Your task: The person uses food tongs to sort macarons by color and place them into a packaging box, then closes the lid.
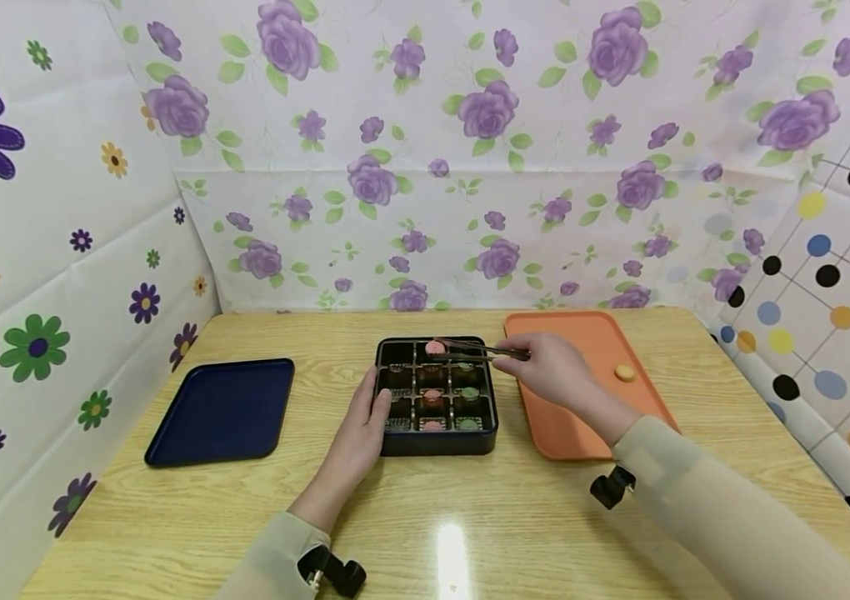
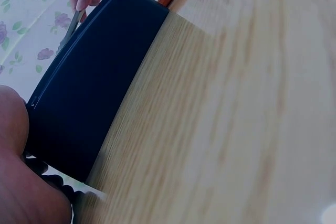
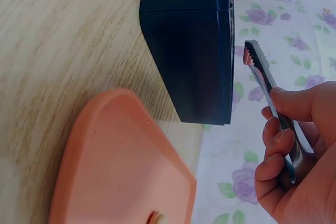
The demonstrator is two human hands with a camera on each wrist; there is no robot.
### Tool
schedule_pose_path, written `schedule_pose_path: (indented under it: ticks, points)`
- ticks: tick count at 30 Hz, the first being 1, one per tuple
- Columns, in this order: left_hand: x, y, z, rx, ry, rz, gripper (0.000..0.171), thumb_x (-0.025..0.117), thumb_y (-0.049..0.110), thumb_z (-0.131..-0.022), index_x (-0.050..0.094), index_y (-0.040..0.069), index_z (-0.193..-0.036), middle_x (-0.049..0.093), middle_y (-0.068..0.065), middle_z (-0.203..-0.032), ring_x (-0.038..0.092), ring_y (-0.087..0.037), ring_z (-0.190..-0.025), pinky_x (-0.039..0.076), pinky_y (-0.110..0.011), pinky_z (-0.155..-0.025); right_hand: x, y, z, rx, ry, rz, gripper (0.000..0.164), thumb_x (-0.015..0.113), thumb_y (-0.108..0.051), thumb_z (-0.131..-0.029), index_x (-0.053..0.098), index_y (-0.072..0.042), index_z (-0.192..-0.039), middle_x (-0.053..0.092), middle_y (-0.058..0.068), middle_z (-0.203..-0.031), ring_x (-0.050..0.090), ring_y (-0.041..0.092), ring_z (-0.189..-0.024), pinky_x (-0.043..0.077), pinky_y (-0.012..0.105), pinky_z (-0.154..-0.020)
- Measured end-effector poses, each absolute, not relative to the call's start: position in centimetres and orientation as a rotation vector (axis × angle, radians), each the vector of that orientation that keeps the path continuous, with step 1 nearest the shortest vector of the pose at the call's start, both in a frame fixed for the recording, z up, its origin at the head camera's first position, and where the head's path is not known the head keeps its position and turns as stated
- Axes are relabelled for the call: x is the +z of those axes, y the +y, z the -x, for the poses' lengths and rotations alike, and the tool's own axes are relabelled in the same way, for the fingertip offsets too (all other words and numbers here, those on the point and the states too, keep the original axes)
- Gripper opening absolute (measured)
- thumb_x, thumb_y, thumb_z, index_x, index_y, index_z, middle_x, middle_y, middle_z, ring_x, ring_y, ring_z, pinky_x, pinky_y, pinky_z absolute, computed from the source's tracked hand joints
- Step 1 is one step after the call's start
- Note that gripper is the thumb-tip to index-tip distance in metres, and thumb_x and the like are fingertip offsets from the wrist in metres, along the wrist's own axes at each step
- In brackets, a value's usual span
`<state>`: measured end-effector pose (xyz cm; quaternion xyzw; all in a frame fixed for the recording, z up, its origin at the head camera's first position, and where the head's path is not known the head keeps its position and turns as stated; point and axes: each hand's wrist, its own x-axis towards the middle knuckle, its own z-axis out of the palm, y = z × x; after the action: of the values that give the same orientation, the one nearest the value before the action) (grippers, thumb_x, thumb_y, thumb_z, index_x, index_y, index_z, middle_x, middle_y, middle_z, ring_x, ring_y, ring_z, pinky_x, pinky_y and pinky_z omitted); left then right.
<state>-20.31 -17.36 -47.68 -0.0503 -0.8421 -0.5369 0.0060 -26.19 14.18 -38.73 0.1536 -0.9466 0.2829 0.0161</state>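
A black box (image 1: 438, 444) split into several compartments stands mid-table. Pink macarons (image 1: 432, 395) lie in its middle column and green macarons (image 1: 469, 393) in its right one; clear ribbed liners show in the left column. My left hand (image 1: 357, 421) grips the box's left side, thumb at the rim and fingers along the outer wall. In my right hand (image 1: 556, 371) are metal tongs (image 3: 266, 80), pinched between thumb and fingers. Their serrated tips hold a pink macaron (image 1: 435, 347) over the back middle compartment.
To the right, an orange tray (image 1: 575, 437) carries one yellowish macaron (image 1: 624, 372) and reaches close to the box. A dark blue tray (image 1: 222, 408) lies at the left of the wooden table (image 1: 395, 525). Flower-patterned cloth (image 1: 432, 225) rises behind the table's back edge.
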Motion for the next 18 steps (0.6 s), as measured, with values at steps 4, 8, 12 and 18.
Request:
schedule_pose_path:
  ticks: [4,8,12,18]
  points:
    - [-47.66,-17.3,20.29,-1.676,-2.62,0.163,0.081,0.032,0.062,-0.118,0.01,0.014,-0.18,0.009,-0.015,-0.184,0.009,-0.039,-0.169,0.014,-0.065,-0.132,-38.97,13.82,26.47,0.905,-2.948,-0.483,0.039,0.074,-0.035,-0.11,0.077,-0.016,-0.143,0.079,0.006,-0.129,0.075,0.023,-0.106,0.058,0.044,-0.077]
    - [-47.77,-17.26,20.3,-1.676,-2.603,0.179,0.081,0.033,0.062,-0.118,0.01,0.013,-0.179,0.01,-0.019,-0.183,0.009,-0.043,-0.168,0.014,-0.069,-0.13,-39.34,13.59,26.79,0.91,-2.951,-0.484,0.038,0.075,-0.033,-0.109,0.077,-0.015,-0.142,0.079,0.006,-0.127,0.074,0.021,-0.101,0.057,0.041,-0.074]
    - [-47.92,-17.33,20.37,-1.678,-2.597,0.186,0.082,0.033,0.062,-0.118,0.01,0.014,-0.18,0.01,-0.017,-0.184,0.009,-0.041,-0.168,0.014,-0.068,-0.131,-39.49,13.37,26.99,0.888,-2.958,-0.473,0.038,0.076,-0.034,-0.108,0.078,-0.015,-0.141,0.079,0.006,-0.124,0.073,0.018,-0.094,0.054,0.039,-0.07]
    - [-48.08,-17.5,20.42,-1.673,-2.588,0.204,0.083,0.033,0.064,-0.118,0.011,0.013,-0.179,0.011,-0.018,-0.183,0.01,-0.042,-0.168,0.015,-0.068,-0.131,-39.65,13.09,27.14,0.874,-2.975,-0.464,0.04,0.077,-0.036,-0.108,0.078,-0.015,-0.142,0.079,0.006,-0.126,0.073,0.018,-0.093,0.053,0.039,-0.07]
